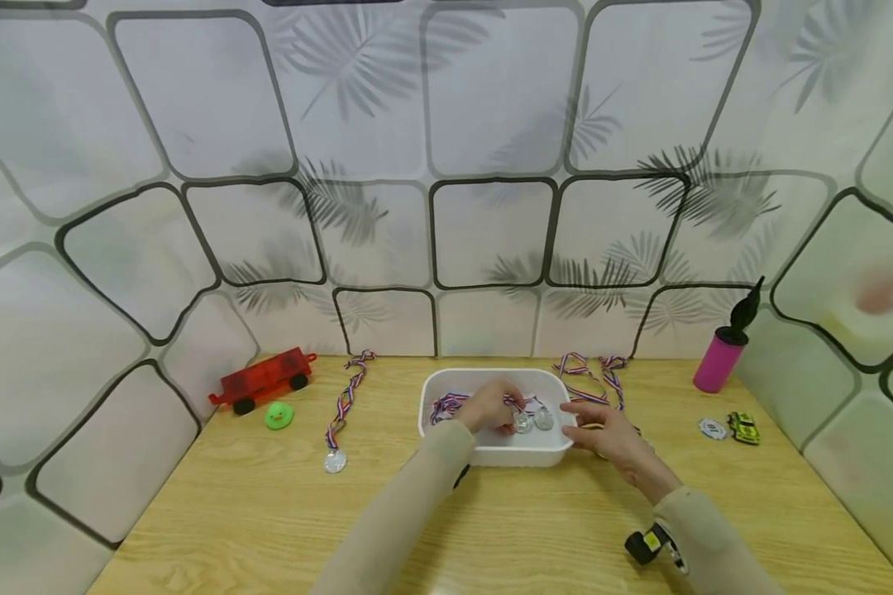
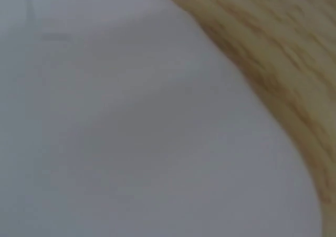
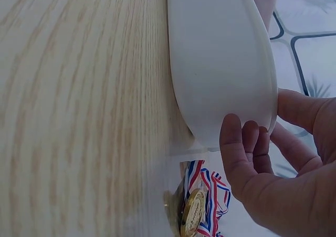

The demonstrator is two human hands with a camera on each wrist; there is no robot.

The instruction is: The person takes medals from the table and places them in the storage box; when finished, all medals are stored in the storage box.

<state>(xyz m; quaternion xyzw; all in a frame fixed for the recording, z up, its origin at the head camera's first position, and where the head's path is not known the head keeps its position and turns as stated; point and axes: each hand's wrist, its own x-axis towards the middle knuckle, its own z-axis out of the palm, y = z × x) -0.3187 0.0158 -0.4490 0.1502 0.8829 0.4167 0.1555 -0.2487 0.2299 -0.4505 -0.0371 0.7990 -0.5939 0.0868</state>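
A white plastic tub (image 1: 495, 453), shallow with rounded corners and a rolled rim, sits at the middle of the wooden worktop (image 1: 268, 529). Inside it lie silver medals (image 1: 532, 421) on red, white and blue ribbons, bunched toward the centre. The left hand (image 1: 489, 408) reaches down into the tub, its fingers curled over the medals; whether they actually pinch one cannot be told. The right hand (image 1: 608, 436) rests against the tub's right end, its fingers (image 3: 237, 142) curved round the smooth outer wall and rim, gripping it. In the right wrist view a gold medal (image 3: 192, 212) with a striped ribbon lies on the worktop just below that hand. Another silver medal (image 1: 335, 460) lies to the left of the tub, its ribbon stretched back toward the wall. The left wrist view shows only the blurred white tub wall against wood.
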